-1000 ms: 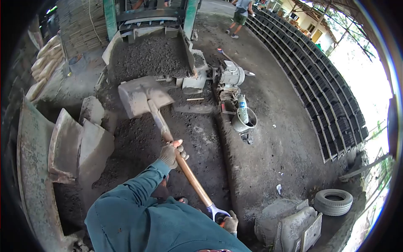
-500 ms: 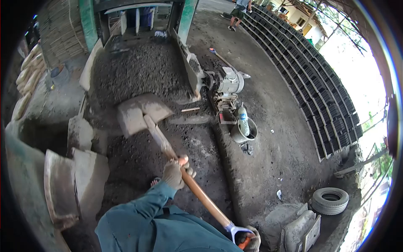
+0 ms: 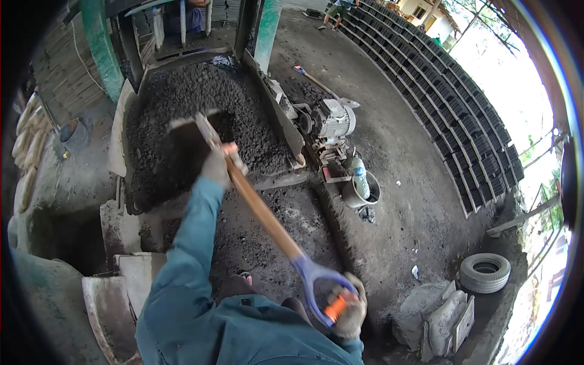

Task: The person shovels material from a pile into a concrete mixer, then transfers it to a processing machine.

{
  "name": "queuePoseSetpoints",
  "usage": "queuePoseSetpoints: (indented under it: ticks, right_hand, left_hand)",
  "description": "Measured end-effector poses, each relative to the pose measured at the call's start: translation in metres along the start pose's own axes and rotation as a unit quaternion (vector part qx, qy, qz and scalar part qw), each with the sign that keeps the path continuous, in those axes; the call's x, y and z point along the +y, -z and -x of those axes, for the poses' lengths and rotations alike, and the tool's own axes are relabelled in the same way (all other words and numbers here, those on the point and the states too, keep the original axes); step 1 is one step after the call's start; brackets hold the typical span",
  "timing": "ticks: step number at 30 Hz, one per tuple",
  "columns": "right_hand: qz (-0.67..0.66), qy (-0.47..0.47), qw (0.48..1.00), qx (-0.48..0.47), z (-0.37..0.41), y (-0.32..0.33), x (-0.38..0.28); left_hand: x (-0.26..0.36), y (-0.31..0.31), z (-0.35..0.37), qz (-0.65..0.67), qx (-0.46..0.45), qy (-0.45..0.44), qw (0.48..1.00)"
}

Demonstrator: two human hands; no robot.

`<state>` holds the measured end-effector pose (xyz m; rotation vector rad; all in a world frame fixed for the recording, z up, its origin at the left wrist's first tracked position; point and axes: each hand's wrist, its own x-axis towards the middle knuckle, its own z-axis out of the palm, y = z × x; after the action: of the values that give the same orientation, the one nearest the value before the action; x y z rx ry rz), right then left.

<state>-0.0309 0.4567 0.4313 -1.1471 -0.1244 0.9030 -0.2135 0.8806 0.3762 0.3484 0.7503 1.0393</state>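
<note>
A shovel [image 3: 266, 218] slants across the middle of the head view, its blade over the dark loose material [image 3: 182, 91] in the walled bed. My left hand [image 3: 220, 165], in a pale glove, is wrapped round the lower shaft near the blade. The gloved right hand [image 3: 348, 309] grips the orange bar inside the purple D-handle at the lower right. The blade is tilted and partly blurred, with dark material around and beneath it.
A motor [image 3: 336, 118] stands right of the bed, near a bucket [image 3: 362, 190] holding a bottle. Another shovel [image 3: 319, 82] lies behind. Block rows [image 3: 438, 109], a tire [image 3: 485, 273] and stacked sacks [image 3: 435, 322] are at the right. Someone's legs [image 3: 336, 15] show at the top.
The shovel blade has moved forward over the bed and tipped. My left arm has stretched forward, while my right hand has come up and slightly left with the handle.
</note>
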Motion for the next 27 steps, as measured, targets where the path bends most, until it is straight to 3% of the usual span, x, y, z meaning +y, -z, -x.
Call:
queuePoseSetpoints:
  ticks: [1,2,3,4,5,8,9,10,11,12,14,16,18,21,24,27]
  right_hand:
    - [0.022,0.001,0.999,-0.031,-0.005,-0.030,0.001]
    - [0.044,0.002,0.997,-0.059,-0.007,-0.047,-0.001]
    - [0.104,0.006,0.990,-0.092,-0.014,-0.038,0.001]
    - [0.163,0.014,0.978,-0.132,-0.022,-0.034,-0.001]
    - [0.066,-0.024,0.992,-0.104,-0.012,-0.028,-0.019]
    - [0.055,0.045,0.997,0.012,-0.018,0.074,-0.030]
    - [0.113,0.012,0.992,0.053,-0.015,0.110,-0.038]
    - [0.153,0.042,0.986,0.053,-0.017,0.164,-0.029]
    - [0.271,0.014,0.959,0.085,-0.015,0.214,-0.028]
    - [0.281,0.021,0.949,0.142,-0.009,0.244,-0.023]
    - [0.283,0.025,0.948,0.140,0.012,0.326,-0.028]
    - [0.243,0.003,0.949,0.202,0.044,0.357,-0.053]
    - [0.276,0.027,0.933,0.231,0.066,0.418,-0.062]
    - [0.308,0.011,0.913,0.267,0.083,0.402,-0.083]
    - [0.308,0.009,0.921,0.239,0.063,0.338,-0.071]
    - [0.228,-0.001,0.955,0.190,0.017,0.234,-0.030]
  left_hand:
    - [0.016,0.001,-0.009,-0.053,-0.031,-0.056,0.997]
    - [0.026,0.017,-0.046,-0.042,-0.023,-0.055,0.997]
    - [0.036,0.005,-0.049,-0.019,0.061,-0.069,0.996]
    - [0.038,0.000,-0.043,-0.006,0.027,-0.068,0.997]
    - [0.028,-0.004,-0.034,-0.014,0.008,-0.059,0.998]
    - [-0.033,-0.040,0.050,0.042,-0.045,-0.009,0.998]
    - [-0.057,-0.051,0.076,0.061,-0.041,0.028,0.997]
    - [-0.085,-0.054,0.096,0.065,-0.081,0.050,0.993]
    - [-0.106,-0.070,0.123,0.058,-0.051,0.094,0.993]
    - [-0.133,-0.073,0.139,0.067,-0.073,0.131,0.986]
    - [-0.172,-0.089,0.179,0.053,-0.115,0.185,0.975]
    - [-0.228,-0.085,0.192,0.076,-0.150,0.220,0.961]
    - [-0.264,-0.089,0.216,0.085,-0.129,0.247,0.957]
    - [-0.286,-0.082,0.216,0.070,-0.118,0.266,0.954]
    - [-0.250,-0.075,0.177,0.091,-0.110,0.266,0.953]
    - [-0.181,-0.068,0.096,0.011,-0.100,0.174,0.980]
